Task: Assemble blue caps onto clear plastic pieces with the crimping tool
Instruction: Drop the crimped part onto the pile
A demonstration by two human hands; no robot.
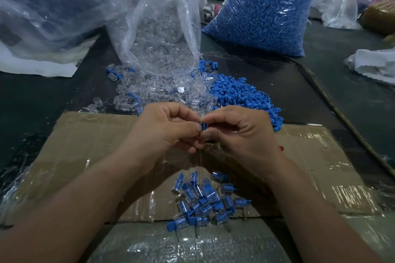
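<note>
blue cap [204, 127] is pinched where our left hand [166, 132] and right hand [241, 132] meet fingertip to fingertip, both curled onto it; its disc stands upright, so we judge its axis runs left to right. spare caps [245, 96] lie far right, finished pieces [205, 200] near.

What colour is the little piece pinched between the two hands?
The piece is blue; head view.

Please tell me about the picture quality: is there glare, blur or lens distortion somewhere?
Head view: dim, bluish light. Head view: glare patches on the taped cardboard and the clear bag. Head view: wide-angle bending stretches everything near the edges. Head view: left hand, right hand and the blue cap they pinch are sharp; far corners look soft.
</note>
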